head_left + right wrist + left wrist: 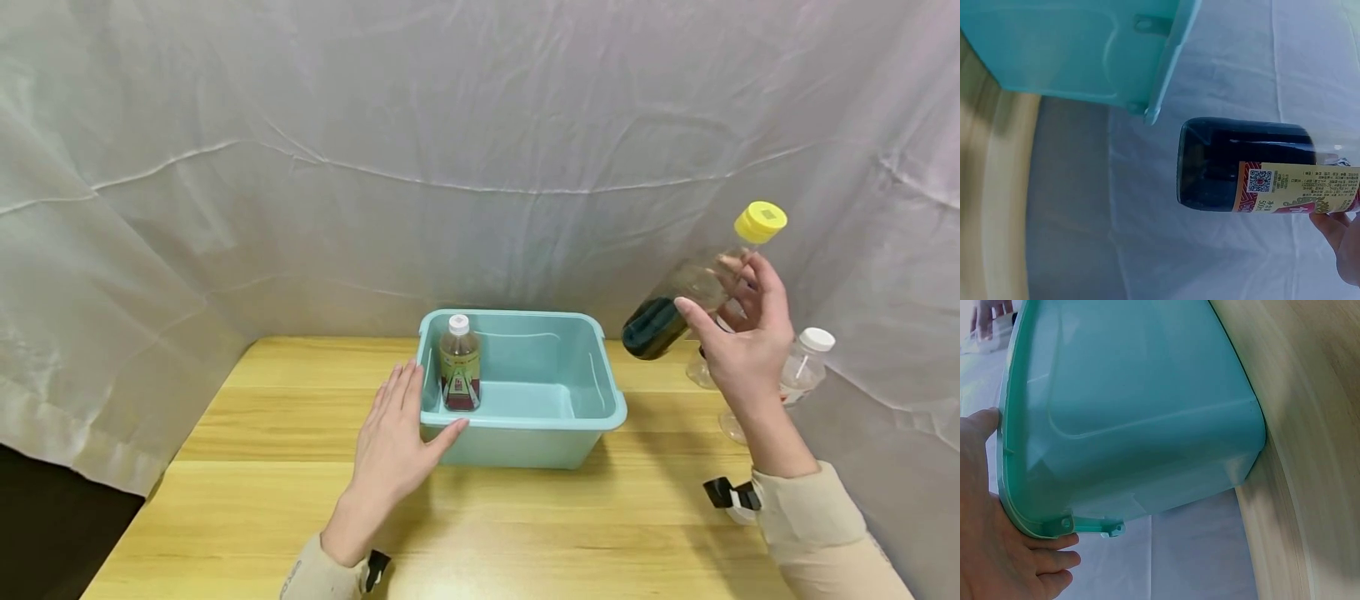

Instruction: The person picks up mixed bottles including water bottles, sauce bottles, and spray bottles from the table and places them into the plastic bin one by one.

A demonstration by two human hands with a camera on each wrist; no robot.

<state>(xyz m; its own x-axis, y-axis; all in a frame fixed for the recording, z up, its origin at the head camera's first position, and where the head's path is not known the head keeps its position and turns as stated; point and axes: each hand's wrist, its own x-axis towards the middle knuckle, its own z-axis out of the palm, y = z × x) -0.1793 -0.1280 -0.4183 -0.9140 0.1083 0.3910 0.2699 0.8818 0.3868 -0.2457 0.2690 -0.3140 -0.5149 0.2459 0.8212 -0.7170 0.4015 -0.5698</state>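
My right hand (750, 342) grips a clear bottle with a yellow cap (663, 312), tilted in the air right of the bin. Dark liquid fills its lower part, and its printed label faces the right wrist camera. A light-blue plastic bin (525, 446) stands on the table. At its front left corner, my left hand (397, 442) touches the rim with straight fingers along the left side and the thumb at the front. Inside the bin, at the left, a white-capped bottle with a green-yellow label (460, 371) stands upright.
On the wooden table (300, 500), a clear bottle with a white cap (802, 367) stands behind my right wrist. Another clear container (701, 369) is mostly hidden by my right hand. A small white item shows beside the right cuff. Pale cloth (480, 167) hangs behind.
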